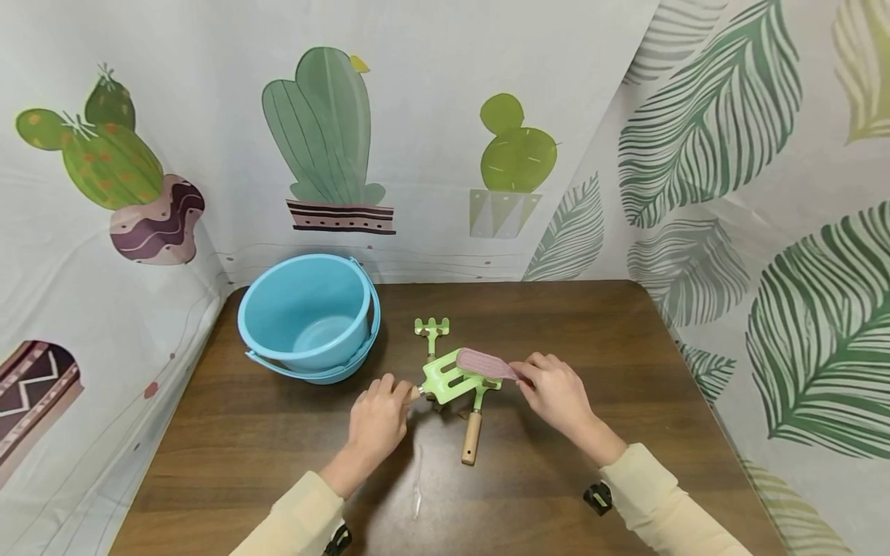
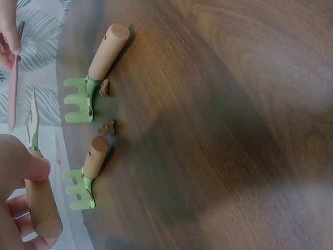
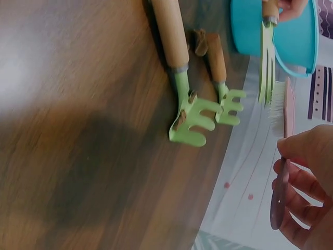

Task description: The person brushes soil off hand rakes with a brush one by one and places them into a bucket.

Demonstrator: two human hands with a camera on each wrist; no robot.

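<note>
My left hand [image 1: 378, 415] grips the wooden handle of a green garden fork [image 1: 436, 378], its slotted head held above the table. A pink brush [image 1: 481, 363] with white bristles [image 3: 277, 107] is in my right hand [image 1: 558, 395], thumb and fingers round its handle. In the right wrist view the bristles face the fork's tines and appear to touch them. Below lie two small green hand rakes with wooden handles, the nearer rake [image 2: 106, 54] and the farther rake [image 2: 96, 161]. Brown crumbs [image 3: 180, 120] cling to the nearer rake's head.
A light blue bucket [image 1: 274, 344] with its handle down stands at the table's back left. Brown clumps [image 2: 106, 128] lie beside the rakes on the dark wooden table [image 1: 591, 324]. A cloth [image 1: 431, 154] printed with cacti and leaves hangs behind the table.
</note>
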